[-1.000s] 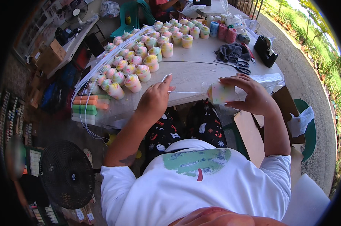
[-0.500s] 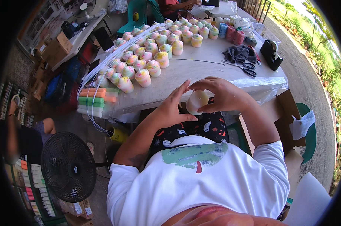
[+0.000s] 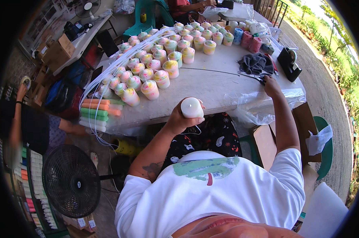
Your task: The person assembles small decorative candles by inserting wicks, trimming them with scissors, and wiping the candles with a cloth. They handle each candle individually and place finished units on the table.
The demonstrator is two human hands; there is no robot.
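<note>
My left hand [image 3: 178,119] is wrapped around a white candle [image 3: 192,108] above my lap, just off the table's near edge. A small wick nub shows in its pale round end, and a white wick strand hangs out below. On the right, my right arm reaches over the table. My right hand [image 3: 271,86] is closed on the black handles of a pair of scissors [image 3: 260,77], which lie beside a dark grey cloth [image 3: 255,64]. The fingers partly hide the handles.
Rows of swirl-topped pastel candles [image 3: 149,90] fill the table's left and back. Long white wicks [image 3: 120,59] lie across them, near coloured sticks [image 3: 94,112]. A tape dispenser [image 3: 287,64] stands at right, plastic sheeting [image 3: 253,104] hangs at the front edge, and a fan [image 3: 71,180] stands left.
The candle has turned in my left hand, which now holds it alone, its wick end up. My right hand has left the candle and moved far right to the scissors.
</note>
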